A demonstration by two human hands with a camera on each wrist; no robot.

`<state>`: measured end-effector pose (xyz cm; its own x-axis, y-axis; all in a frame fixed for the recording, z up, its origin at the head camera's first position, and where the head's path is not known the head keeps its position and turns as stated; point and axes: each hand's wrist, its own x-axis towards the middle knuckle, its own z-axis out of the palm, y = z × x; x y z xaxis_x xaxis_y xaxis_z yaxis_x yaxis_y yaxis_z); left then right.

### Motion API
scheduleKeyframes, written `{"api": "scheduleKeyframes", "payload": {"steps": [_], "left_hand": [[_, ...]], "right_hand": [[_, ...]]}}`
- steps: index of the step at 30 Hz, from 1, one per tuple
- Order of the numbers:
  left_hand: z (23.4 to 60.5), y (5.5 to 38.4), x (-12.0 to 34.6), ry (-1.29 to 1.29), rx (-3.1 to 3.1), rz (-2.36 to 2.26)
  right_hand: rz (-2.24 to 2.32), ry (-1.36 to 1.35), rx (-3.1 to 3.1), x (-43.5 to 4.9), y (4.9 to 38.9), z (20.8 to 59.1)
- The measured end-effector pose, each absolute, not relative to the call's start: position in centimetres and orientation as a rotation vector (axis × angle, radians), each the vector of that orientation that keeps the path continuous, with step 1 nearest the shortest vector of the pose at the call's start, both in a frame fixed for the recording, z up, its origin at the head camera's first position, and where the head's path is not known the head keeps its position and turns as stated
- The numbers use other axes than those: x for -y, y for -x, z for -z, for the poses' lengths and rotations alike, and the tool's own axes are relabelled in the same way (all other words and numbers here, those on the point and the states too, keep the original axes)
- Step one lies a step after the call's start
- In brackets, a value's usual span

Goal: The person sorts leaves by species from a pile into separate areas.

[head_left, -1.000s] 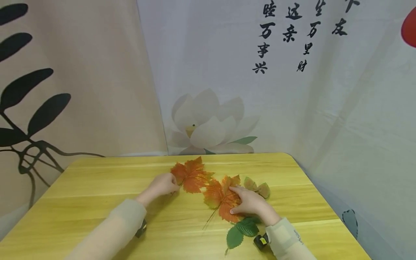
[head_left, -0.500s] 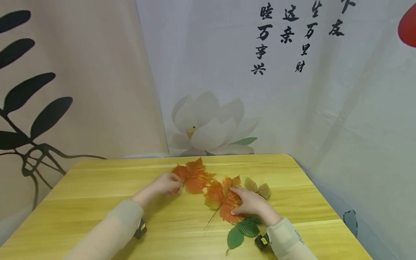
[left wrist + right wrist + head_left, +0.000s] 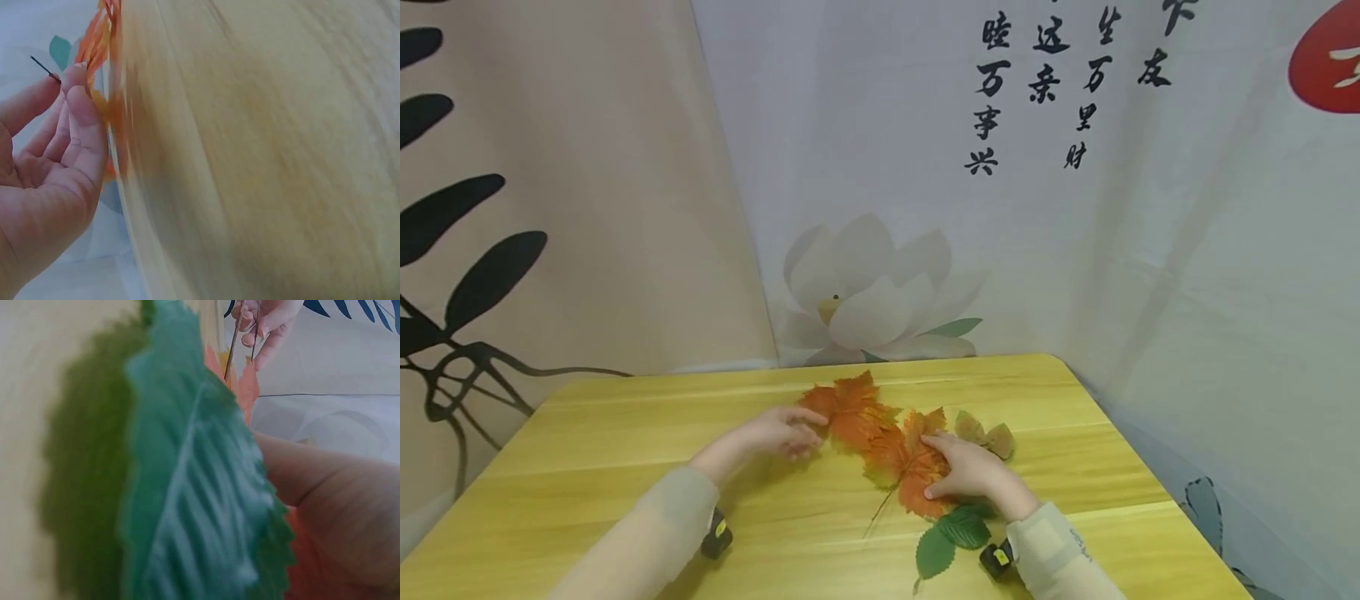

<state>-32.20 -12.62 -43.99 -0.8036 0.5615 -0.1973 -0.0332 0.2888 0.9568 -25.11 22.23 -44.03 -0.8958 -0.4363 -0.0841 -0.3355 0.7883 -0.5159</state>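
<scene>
Evidently, in the head view the right hand [image 3: 973,472], fingers spread, rested on the near-right orange leaf [image 3: 901,465], likely steadying it; left wrist: the left hand [image 3: 57,162] pinched the far-left leaf [image 3: 95,45] by its stem [image 3: 42,65], probably avoiding creases; right wrist: 1 green leaf [image 3: 194,487] loomed near

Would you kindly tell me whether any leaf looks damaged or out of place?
Nothing stands out: the far orange leaf, near orange leaf, green sprig and small mottled leaves show no visible damage, and nothing looks spilled.
</scene>
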Motion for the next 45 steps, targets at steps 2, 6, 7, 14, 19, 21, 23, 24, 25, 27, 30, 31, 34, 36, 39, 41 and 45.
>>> {"api": "scheduleKeyframes", "payload": {"steps": [2,6,7,14,19,21,23,24,25,27,30,31,34,36,39,41,45], "left_hand": [[44.1,32.2,12.8,-0.493,-2.045,-1.545],[43.8,32.2,12.9,-0.511,-2.007,-1.576],[43.7,32.1,12.9,-0.516,-1.994,-1.59],[42.7,31.9,13.5,-0.554,-1.993,-1.638],[42.7,32.0,14.6,-0.573,-2.043,-1.624],[42.7,32.1,15.2,-0.573,-2.061,-1.628],[42.6,32.0,15.9,-0.576,-2.083,-1.628],[42.4,32.0,16.2,-0.57,-2.094,-1.63],[42.3,31.9,16.6,-0.56,-2.104,-1.634],[42.1,31.7,17.5,-0.556,-2.127,-1.632],[41.7,31.5,18.9,-0.543,-2.157,-1.629],[41.6,31.5,19.4,-0.537,-2.167,-1.63],[41.1,31.1,20.8,-0.526,-2.204,-1.614],[40.9,30.8,21.9,-0.497,-2.214,-1.62],[40.6,30.1,23.6,-0.465,-2.23,-1.621],[40.4,29.7,24.7,-0.45,-2.238,-1.629],[39.7,28.8,26.7,-0.416,-2.279,-1.632]], "right_hand": [[0.741,0.608,-2.787,-22.2,25.2,44.1],[0.731,0.6,-2.792,-22.1,25.2,44.0],[0.729,0.597,-2.793,-22.1,25.2,44.0],[0.751,0.6,-2.781,-22.2,25.2,44.1],[0.75,0.605,-2.784,-22.3,25.2,44.4],[0.753,0.601,-2.789,-22.3,25.2,44.5],[0.755,0.597,-2.792,-22.3,25.2,44.5],[0.755,0.596,-2.792,-22.2,25.2,44.5],[0.757,0.594,-2.793,-22.2,25.2,44.5],[0.758,0.595,-2.789,-22.2,25.2,44.5],[0.761,0.597,-2.789,-22.1,25.1,44.5],[0.768,0.599,-2.787,-22.1,25.1,44.5],[0.784,0.605,-2.78,-22.1,25.1,44.4],[0.787,0.618,-2.773,-22.0,25.0,44.4],[0.785,0.629,-2.767,-22.1,25.0,44.4],[0.779,0.641,-2.77,-22.1,25.0,44.4],[0.778,0.652,-2.776,-22.2,25.0,44.4]]}}
